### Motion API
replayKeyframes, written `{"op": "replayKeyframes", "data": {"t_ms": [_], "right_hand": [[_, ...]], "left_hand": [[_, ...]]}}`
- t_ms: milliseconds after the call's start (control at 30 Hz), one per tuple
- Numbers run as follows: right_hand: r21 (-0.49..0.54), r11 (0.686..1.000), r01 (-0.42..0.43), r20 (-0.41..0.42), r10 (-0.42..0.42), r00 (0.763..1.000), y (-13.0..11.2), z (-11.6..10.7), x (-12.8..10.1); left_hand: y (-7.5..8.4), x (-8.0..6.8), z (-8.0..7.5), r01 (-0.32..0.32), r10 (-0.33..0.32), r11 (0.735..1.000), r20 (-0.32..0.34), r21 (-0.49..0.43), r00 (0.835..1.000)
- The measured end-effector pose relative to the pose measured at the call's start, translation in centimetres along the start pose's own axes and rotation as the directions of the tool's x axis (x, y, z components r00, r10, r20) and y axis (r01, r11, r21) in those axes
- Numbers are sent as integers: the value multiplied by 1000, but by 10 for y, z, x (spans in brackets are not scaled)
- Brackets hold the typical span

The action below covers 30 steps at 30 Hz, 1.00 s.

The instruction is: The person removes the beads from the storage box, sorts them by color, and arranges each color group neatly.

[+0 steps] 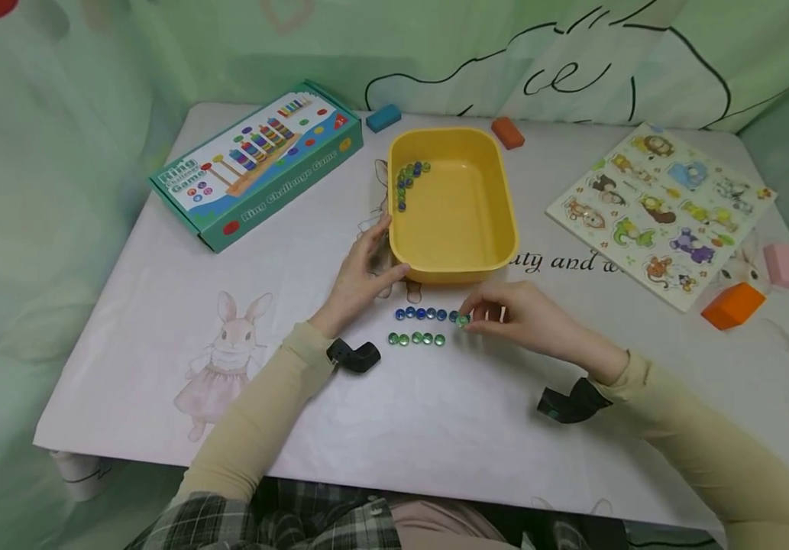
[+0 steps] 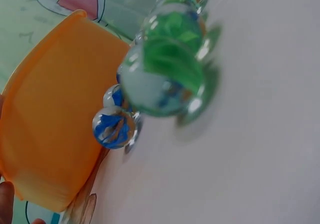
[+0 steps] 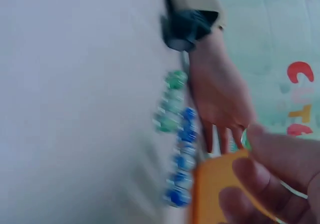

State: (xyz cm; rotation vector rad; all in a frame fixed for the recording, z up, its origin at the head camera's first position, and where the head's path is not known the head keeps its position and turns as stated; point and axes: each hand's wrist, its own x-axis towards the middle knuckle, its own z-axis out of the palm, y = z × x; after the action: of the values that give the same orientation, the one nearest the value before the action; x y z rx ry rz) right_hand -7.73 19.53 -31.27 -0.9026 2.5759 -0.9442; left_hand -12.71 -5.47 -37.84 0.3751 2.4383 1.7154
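Head view shows your right hand [image 1: 512, 315] pinching a green marble [image 1: 462, 321] between thumb and fingertips at the right end of the blue row [image 1: 427, 314] on the counter [image 1: 435, 412]. The marble appears to touch or nearly touch the counter; contact cannot be confirmed. A green row [image 1: 417, 338] lies just beside the blue row, on your side of it.

Your left hand [image 1: 364, 271] rests with relaxed, straight fingers against the near left corner of the yellow tub [image 1: 454, 263]. It holds nothing. More marbles [image 1: 408, 178] lie along the inner left wall of the tub.

Handling notes, as a judgement:
- The marbles look like glass: hard, smooth, light and likely slippery. Treat each as prone to rolling on the flat counter.
- Take hold across the widest part, with thumb and forefinger on opposite sides. A grip above or below the middle is likely to squirt the marble out.
- Set down with no sideways push. A nudge would probably scatter the neighbouring marbles in either row.
- Glass may chip if dropped against the tub rim.

Left wrist view shows a green marble [image 2: 165, 66] close up and blue marbles [image 2: 114, 126] near the tub wall [image 2: 55, 119]. Right wrist view is blurred; both rows remain discernible.
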Motion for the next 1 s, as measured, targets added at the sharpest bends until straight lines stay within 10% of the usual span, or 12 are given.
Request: {"op": "replayKeyframes", "data": {"t_ms": [433, 1000], "right_hand": [[-40, 988, -149, -18, 148, 989, 3, 34, -6], [-116, 987, -114, -18, 113, 993, 1, 40, -6]], "left_hand": [[1, 3, -1, -8, 8, 1000, -5, -20, 1000], [0, 1, 1, 6, -6, 1000, -10, -1, 1000]]}}
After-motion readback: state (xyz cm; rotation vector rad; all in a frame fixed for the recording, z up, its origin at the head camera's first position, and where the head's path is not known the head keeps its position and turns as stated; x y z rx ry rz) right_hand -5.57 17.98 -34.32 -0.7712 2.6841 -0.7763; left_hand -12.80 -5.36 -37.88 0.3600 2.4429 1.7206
